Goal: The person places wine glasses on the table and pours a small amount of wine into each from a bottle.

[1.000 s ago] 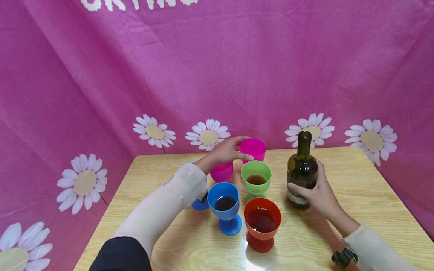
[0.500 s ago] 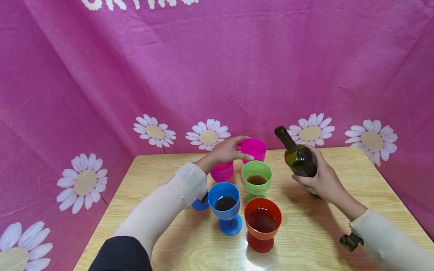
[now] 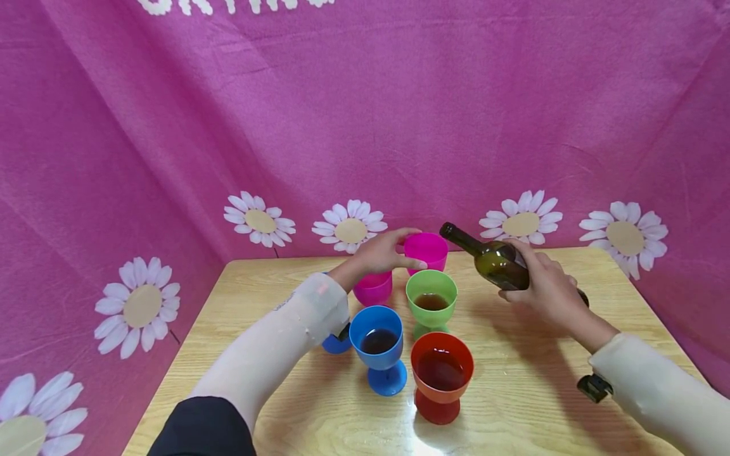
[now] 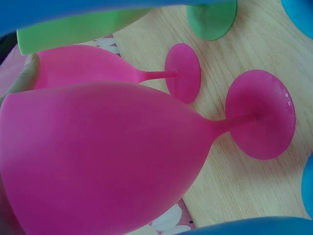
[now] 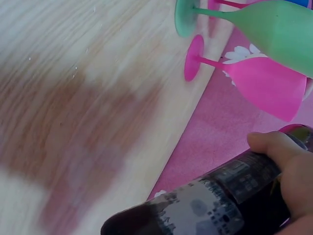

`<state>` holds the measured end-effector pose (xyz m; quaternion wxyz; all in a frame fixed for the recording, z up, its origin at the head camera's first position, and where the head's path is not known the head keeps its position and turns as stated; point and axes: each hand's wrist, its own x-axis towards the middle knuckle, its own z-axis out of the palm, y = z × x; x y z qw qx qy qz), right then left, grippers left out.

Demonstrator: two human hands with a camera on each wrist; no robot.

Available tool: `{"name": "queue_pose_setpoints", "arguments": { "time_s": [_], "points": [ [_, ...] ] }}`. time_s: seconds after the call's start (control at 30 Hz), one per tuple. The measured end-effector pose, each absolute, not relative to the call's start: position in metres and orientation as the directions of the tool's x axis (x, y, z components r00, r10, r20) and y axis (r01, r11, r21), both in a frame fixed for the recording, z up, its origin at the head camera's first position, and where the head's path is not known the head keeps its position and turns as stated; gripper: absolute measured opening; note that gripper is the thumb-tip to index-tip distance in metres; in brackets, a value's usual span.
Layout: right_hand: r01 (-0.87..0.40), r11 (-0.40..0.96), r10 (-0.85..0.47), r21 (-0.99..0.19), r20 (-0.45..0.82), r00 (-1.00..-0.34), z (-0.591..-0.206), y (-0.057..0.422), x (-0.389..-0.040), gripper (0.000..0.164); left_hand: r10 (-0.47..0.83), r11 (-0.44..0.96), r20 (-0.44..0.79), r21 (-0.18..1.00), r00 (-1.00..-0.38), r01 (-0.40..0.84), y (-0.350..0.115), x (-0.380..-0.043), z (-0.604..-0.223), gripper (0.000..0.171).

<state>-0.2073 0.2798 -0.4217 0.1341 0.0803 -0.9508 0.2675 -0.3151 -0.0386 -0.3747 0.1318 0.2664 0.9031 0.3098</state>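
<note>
Bright light, white glare on the near tabletop (image 3: 513, 411), soft-edged shadows, slightly hazy wrist views.

"What sort of place is this?"
"A staged-looking corner: pink cloth (image 3: 365, 114) patterned with big white daisies (image 3: 142, 306) hangs round a wood-grain table (image 3: 513, 392)."
"Home or studio?"
"Can't tell; the cloth fills the background, and its white lettering (image 3: 156, 9) is cut off."
</note>
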Motion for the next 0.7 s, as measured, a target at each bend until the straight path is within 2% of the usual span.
{"name": "queue_pose_setpoints", "arguments": {
  "time_s": [0.23, 0.7],
  "points": [
    [-0.173, 0.885, -0.08, -0.432, 0.224, -0.971, -0.418, 0.277, -0.208, 0.103, 0.563, 0.672, -0.071, 0.62, -0.824, 0.405, -0.039, -0.316, -0.375, 0.085],
    [-0.147, 0.929, -0.091, -0.34, 0.176, -0.98, -0.407, 0.275, -0.211, 0.105, 0.568, 0.665, -0.066, 0.625, -0.82, 0.41, -0.039, -0.317, -0.377, 0.085]
  ]
}}
